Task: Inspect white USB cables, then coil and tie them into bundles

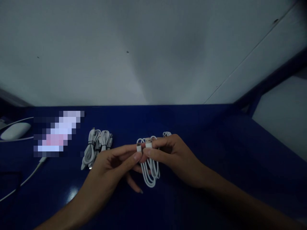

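Observation:
A coiled white USB cable [149, 175] hangs between my two hands, its loops dangling below the fingers. My left hand [115, 163] pinches the smaller plug [139, 147] between thumb and forefinger. Beside it, the larger USB plug [148, 143] is gripped by thumb and forefinger of my right hand [177, 153]. Both plugs point upward, side by side. Left of my left hand lie several tied bundles of white cable [91, 145], partly hidden by that hand. Another white cable coil [166, 134] shows just behind my right hand, mostly covered.
A phone with a blurred, lit screen [59, 132] lies at the left, a white cable [31, 175] running from its lower end. Further left is a white rounded object [16, 131]. The blue tabletop [203, 127] meets a pale wall [100, 64] at the back.

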The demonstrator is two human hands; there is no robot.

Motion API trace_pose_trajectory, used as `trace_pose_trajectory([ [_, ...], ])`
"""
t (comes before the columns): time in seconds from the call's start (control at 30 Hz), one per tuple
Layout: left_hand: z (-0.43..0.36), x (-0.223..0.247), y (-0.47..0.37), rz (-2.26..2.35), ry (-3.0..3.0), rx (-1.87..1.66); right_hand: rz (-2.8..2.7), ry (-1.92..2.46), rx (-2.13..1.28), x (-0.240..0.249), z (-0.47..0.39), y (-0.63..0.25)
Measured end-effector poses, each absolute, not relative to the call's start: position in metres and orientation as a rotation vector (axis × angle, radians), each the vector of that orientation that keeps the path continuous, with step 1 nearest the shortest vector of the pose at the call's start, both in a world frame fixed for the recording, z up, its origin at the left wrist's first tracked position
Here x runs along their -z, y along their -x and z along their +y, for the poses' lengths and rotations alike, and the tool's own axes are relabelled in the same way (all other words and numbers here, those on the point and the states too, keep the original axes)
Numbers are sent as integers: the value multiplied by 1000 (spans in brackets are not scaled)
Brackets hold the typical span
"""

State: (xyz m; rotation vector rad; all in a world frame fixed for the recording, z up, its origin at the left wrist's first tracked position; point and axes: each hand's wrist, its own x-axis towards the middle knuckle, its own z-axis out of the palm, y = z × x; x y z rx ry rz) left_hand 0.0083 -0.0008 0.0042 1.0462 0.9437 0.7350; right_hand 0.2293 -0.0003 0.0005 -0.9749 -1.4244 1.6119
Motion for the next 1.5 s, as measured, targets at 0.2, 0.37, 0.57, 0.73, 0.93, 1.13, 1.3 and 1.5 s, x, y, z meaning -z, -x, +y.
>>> trace_pose_trajectory([
  [0.2,3,-6,-11,948,-1018,-739,-1424,1031,-1563,0,2,-225],
  [0.37,7,-7,-10,897,-1063,-769,-1375,980,-1573,-4,3,-222],
  [0.57,15,-10,-9,937,-1082,-700,-1347,952,-1582,0,7,-220],
  [0.73,15,3,-5,967,-1039,-686,-1305,954,-1625,1,7,-218],
  [0.93,10,3,-4,942,-996,-681,-1323,982,-1602,-4,5,-217],
  [1.13,11,14,-2,1008,-1080,-657,-1287,1012,-1651,5,6,-220],
  [1.3,15,15,-1,1000,-1123,-655,-1264,1004,-1646,7,2,-219],
  [1.5,16,-3,-6,1019,-1124,-675,-1244,1067,-1566,0,-7,-215],
])
